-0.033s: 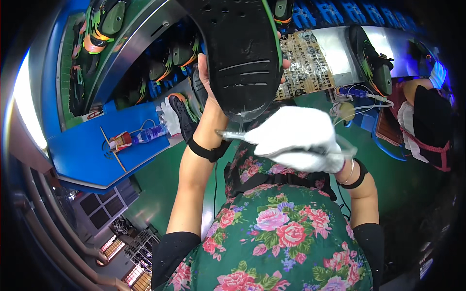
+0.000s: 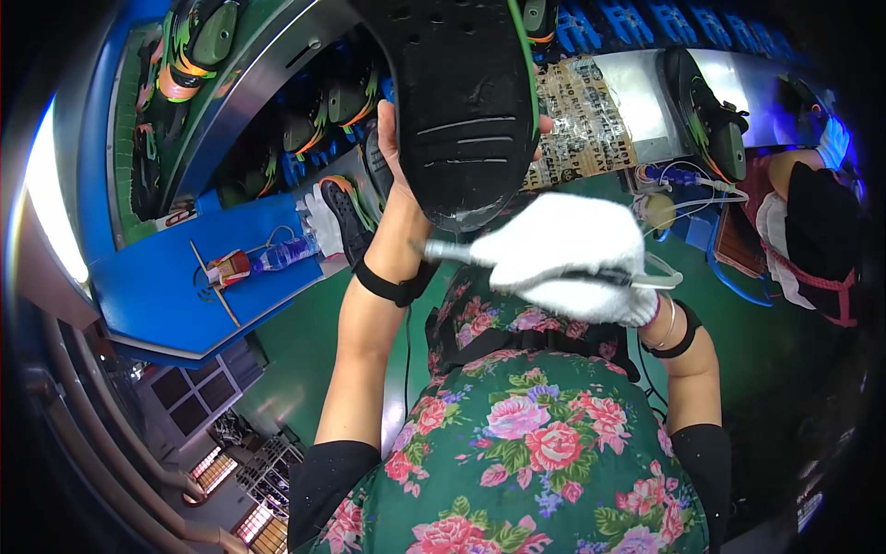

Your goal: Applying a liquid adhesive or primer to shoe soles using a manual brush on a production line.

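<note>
A black shoe sole (image 2: 464,138) with a green edge fills the upper middle, its grooved face toward me. My left hand (image 2: 392,152) is bare and holds it from behind; fingertips show at both sides, and most of the hand is hidden. Just below the sole's rounded lower end is my right hand (image 2: 563,254), in a white glove. Its fingers close around a thin brush (image 2: 448,250), whose dark tip points left, near my left forearm. A pale looped end of the handle sticks out by the right wrist. A wet shine shows on the sole's lower edge.
Several black shoes with green and orange trim (image 2: 198,42) line the curved metal machine. A blue side table (image 2: 157,286) carries a bottle (image 2: 286,252) and a red container (image 2: 229,269). One shoe (image 2: 703,115) stands on the metal ledge at right, near another person's arm (image 2: 794,171).
My right hand and the brush have shifted slightly, and the brush tip is a little apart from the sole's edge. The sole and my left hand look almost unmoved.
</note>
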`<state>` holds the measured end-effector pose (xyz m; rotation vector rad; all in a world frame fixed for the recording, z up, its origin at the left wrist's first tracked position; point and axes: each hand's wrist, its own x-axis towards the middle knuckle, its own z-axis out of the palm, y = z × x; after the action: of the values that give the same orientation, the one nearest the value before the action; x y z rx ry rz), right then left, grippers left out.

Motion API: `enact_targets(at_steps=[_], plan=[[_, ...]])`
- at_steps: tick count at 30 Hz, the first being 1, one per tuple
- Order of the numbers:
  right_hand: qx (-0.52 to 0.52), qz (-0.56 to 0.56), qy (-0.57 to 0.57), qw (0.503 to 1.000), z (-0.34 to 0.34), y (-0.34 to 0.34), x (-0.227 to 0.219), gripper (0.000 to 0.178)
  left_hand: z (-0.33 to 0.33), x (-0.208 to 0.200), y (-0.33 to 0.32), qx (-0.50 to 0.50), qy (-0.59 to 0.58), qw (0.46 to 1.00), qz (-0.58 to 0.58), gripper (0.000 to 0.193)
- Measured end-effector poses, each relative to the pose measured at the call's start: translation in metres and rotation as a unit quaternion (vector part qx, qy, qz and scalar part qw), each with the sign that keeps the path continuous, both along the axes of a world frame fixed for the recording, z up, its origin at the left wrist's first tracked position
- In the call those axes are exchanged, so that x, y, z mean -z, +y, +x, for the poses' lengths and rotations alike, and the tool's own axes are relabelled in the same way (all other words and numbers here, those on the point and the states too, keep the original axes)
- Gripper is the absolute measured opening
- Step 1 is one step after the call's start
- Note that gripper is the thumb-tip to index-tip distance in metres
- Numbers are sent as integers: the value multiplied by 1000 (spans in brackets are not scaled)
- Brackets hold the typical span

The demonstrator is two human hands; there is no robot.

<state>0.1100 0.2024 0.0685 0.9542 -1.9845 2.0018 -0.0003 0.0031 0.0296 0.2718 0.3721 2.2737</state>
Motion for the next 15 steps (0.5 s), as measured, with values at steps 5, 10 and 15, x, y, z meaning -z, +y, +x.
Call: enact_targets(at_steps=[5, 10, 15], plan=[[91, 115, 99, 984, -1, -4, 11, 25, -2, 1, -10, -7, 21, 981, -194, 125], [-23, 30, 33, 999, 4, 1, 4, 27, -8, 32, -22, -11, -31, 962, -273, 111], [64, 85, 74, 992, -4, 10, 13, 26, -9, 21, -20, -18, -109, 974, -199, 50]])
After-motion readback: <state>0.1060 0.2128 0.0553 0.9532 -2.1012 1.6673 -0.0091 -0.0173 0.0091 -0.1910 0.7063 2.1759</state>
